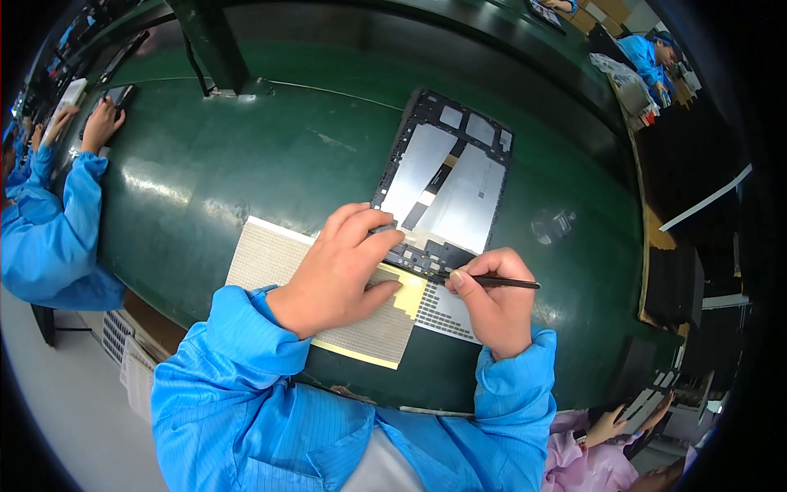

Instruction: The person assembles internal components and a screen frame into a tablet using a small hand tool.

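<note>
Our left hand (pixel 340 271) rests loosely on the flat tablet part (pixel 475 205); our right hand (pixel 500 303) pinches a thin black tool (pixel 510 283); a pale sheet (pixel 270 258) lies on the green table (pixel 238 156)

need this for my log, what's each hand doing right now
Left hand: open, touching the black-framed device near its lower left corner.
Right hand: closed, holding a slim black tool.

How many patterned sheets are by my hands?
2: a yellow-edged beige gridded sheet beneath your left hand; a white sheet with dark rectangles beside your right hand. More may be hidden.
</note>
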The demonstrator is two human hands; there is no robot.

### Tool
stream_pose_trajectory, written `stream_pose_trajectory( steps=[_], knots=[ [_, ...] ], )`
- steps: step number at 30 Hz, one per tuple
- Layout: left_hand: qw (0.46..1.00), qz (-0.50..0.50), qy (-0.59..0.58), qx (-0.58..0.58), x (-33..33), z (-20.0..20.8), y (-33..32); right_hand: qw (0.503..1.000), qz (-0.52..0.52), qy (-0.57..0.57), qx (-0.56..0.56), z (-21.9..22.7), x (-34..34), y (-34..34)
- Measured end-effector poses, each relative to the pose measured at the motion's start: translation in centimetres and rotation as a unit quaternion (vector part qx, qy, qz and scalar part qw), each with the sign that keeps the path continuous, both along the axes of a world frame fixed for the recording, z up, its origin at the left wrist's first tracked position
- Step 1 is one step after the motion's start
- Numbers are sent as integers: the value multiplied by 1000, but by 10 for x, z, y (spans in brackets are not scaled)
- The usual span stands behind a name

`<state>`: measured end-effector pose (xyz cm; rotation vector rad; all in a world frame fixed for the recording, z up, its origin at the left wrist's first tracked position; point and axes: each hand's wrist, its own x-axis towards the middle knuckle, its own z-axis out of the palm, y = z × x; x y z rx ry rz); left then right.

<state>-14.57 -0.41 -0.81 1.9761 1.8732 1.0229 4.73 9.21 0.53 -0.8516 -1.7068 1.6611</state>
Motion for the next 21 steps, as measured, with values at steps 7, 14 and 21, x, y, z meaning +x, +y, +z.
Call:
stream_pose_trajectory(
  steps=[7,14,21],
  knots=[
    [1000,2,2,3,2,1,-1,995,29,-21,95,1,5,-2],
    [1000,-8,8,5,1,0,-1,994,-78,39,-64,-13,39,-29],
    [1000,3,10,0,2,0,-2,995,-101,-15,-1,-26,29,-37]
  ],
)
